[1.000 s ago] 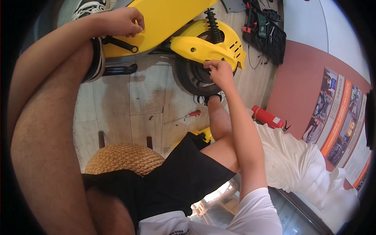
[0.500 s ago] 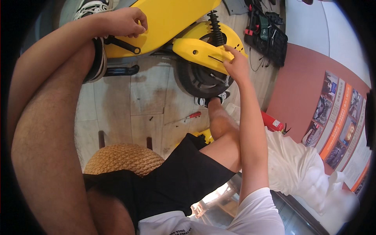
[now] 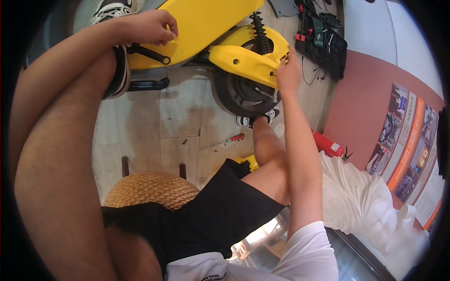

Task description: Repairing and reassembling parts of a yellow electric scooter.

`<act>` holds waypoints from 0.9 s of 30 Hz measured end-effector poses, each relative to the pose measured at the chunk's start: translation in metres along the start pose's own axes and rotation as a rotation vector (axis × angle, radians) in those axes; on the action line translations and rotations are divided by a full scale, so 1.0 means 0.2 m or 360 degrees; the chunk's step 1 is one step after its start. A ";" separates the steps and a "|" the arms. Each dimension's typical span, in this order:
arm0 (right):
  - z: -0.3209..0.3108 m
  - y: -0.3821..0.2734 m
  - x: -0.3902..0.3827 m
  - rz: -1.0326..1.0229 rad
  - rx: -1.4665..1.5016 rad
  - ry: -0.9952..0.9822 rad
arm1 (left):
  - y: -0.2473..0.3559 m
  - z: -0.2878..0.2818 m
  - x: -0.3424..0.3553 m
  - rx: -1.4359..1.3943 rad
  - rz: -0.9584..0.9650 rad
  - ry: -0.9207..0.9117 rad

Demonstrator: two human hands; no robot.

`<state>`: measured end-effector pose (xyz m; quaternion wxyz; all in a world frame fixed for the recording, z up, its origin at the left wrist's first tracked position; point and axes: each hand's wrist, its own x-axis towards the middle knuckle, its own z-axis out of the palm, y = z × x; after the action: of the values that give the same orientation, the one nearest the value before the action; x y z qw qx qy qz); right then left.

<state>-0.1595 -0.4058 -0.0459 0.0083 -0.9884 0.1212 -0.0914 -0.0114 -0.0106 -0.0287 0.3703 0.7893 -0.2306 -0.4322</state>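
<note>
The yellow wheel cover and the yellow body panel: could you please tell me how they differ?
The yellow wheel cover looks smaller; the yellow body panel is larger and runs out of the picture's top edge. The wheel cover has a round hole, while the body panel looks plain where it shows. The right hand is at the wheel cover; the left hand is over the body panel. Both share a similar yellow.

smooth plastic fender [image 3: 251,64]; matt rubber tyre [image 3: 226,96]; rough woven stool [image 3: 150,188].
</note>
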 end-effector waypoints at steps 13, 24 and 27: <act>-0.11 0.32 -0.40 0.0105 -0.0137 -0.0955 | 0.04 0.00 0.01 0.0054 0.0006 0.0007; -0.12 -0.18 -0.18 0.0043 0.0254 -0.1080 | 0.01 -0.01 -0.02 0.0039 -0.0045 0.0007; -0.11 -0.15 -0.18 0.0083 0.0367 -0.1116 | 0.02 -0.01 -0.01 0.0073 0.0001 -0.0001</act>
<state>-0.1897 -0.3675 -0.0297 0.1629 -0.9488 0.1251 0.2398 -0.0107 -0.0116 -0.0240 0.3522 0.7974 -0.2407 -0.4268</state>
